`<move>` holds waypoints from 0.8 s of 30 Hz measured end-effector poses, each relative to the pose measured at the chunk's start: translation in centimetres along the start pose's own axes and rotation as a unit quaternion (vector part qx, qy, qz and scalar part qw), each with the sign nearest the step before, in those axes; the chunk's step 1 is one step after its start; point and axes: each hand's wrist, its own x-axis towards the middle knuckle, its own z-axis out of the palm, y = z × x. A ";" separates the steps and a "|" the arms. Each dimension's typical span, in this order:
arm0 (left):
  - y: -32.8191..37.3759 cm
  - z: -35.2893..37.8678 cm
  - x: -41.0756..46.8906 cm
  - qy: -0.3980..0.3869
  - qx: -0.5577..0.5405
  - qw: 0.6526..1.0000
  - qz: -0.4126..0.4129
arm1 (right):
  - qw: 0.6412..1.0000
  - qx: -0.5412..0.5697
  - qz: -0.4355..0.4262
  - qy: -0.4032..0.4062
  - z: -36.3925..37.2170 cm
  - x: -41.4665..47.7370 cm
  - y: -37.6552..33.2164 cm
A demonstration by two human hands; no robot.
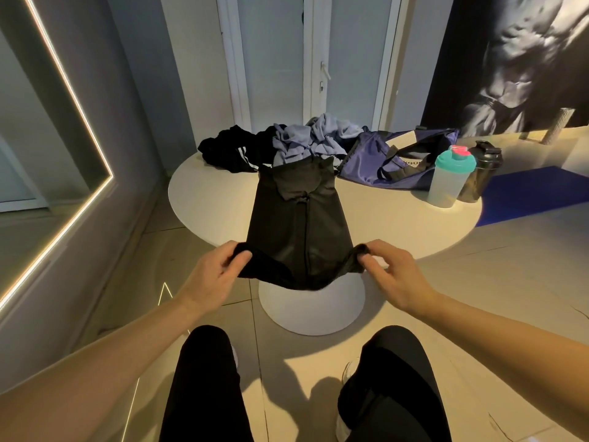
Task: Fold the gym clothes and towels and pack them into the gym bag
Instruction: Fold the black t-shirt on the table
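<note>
A black zip-up top (298, 218) lies lengthwise on the round white table (204, 199), collar away from me, its near hem hanging past the table edge. My left hand (213, 275) pinches the hem's left corner and my right hand (392, 272) pinches the right corner, holding the hem stretched between them. Behind the top sits a crumpled lavender garment or towel (306, 138). A black garment with white stripes (232, 149) lies bunched to its left. The purple gym bag (392, 157) lies at the back right, with black straps.
A clear shaker bottle with a teal lid (449, 177) and a black shaker (481, 170) stand at the table's right edge. A blue mat (535, 193) lies on the floor beyond. White doors stand behind the table. My knees are below the table's pedestal.
</note>
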 end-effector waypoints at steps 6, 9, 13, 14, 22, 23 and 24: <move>0.6 1.4 7.3 0.082 -0.098 0.984 -0.121 | 0.984 0.131 0.106 0.061 0.1 7.4 -0.4; -0.5 1.7 11.9 0.113 -0.097 0.976 -0.160 | 0.970 0.179 0.150 0.073 0.8 12.2 0.8; -3.1 2.0 18.2 0.126 -0.072 0.970 -0.197 | 0.956 0.213 0.183 0.089 2.3 18.7 3.1; -3.9 2.1 19.6 0.122 -0.075 0.968 -0.207 | 0.952 0.217 0.195 0.086 2.8 20.2 4.0; -7.6 4.6 25.8 0.087 -0.325 0.884 -0.325 | 0.909 0.262 0.317 0.071 5.5 25.7 9.9; -7.9 4.8 26.1 0.080 -0.356 0.864 -0.346 | 0.898 0.298 0.318 0.062 5.4 26.0 9.8; -8.3 5.0 26.3 0.070 -0.377 0.851 -0.360 | 0.882 0.344 0.321 0.043 5.2 26.3 9.5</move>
